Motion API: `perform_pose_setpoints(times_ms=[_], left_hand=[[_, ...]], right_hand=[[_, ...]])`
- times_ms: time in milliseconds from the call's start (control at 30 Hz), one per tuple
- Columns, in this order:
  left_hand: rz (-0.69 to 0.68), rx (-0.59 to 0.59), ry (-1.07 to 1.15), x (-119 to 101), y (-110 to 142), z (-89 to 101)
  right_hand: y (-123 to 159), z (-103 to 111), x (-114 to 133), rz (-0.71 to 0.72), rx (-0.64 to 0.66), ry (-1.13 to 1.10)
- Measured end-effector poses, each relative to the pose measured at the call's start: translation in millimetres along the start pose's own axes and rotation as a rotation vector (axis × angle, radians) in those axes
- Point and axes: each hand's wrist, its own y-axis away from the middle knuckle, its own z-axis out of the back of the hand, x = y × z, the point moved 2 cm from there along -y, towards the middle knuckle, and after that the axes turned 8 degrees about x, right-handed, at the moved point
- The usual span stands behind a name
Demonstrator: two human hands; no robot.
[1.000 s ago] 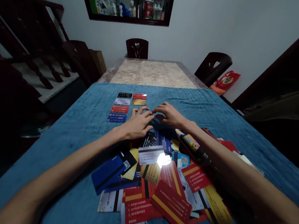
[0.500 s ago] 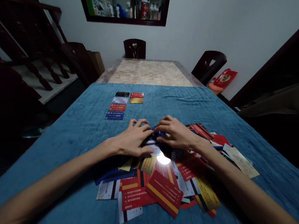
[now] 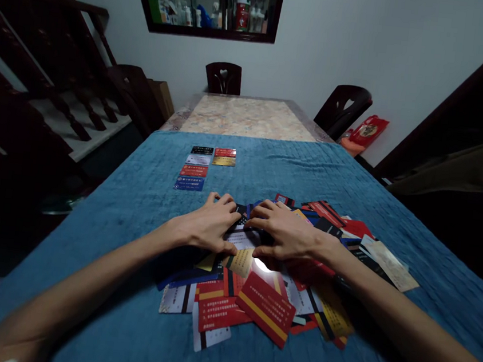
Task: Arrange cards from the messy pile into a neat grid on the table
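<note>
A loose heap of plastic cards in red, blue, silver, gold and black lies under and around both hands; a red card with a yellow stripe [image 3: 266,310] is on top at the front. My left hand [image 3: 211,224] rests on the heap's left side, fingers spread and curved. Opposite it, my right hand [image 3: 281,231] lies over the middle of the heap, fingers bent and apart. A silver card [image 3: 243,239] and a gold card [image 3: 239,262] show between the hands. Neither hand visibly grips a card.
Farther left, a blue card [image 3: 189,183], a red card [image 3: 194,171] and several others lie in two short columns. A blue cloth [image 3: 110,236] covers the near part of the table [image 3: 248,115]. Dark chairs [image 3: 223,78] stand around it, with a red bag [image 3: 368,131] at right.
My right hand has moved a little right and down, uncovering cards behind it. My left hand has shifted slightly left. The camera view has turned slightly left.
</note>
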Motion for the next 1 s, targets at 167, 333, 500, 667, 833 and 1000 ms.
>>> perform_pose_setpoints(times_ms=[167,333,500,667,833,1000], left_hand=[[-0.015,-0.030,0.024,2,-3,-4.1],[-0.045,-0.043,0.010,0,-3,-4.7],[-0.084,-0.048,0.070,0,-1,-0.4],[-0.089,-0.067,0.197,5,0,8.7],[-0.065,-0.146,0.297,17,-3,12.5],[-0.032,-0.173,0.328,26,-4,9.5]], right_hand=[[-1,1,-2,-0.002,-0.002,-0.057],[-1,0,-4,0.029,-0.039,-0.064],[0,2,-7,0.088,-0.108,-0.098],[2,4,-16,0.143,-0.184,-0.167],[-1,1,-27,0.066,-0.251,-0.182],[-3,-2,-33,-0.010,-0.269,-0.209]])
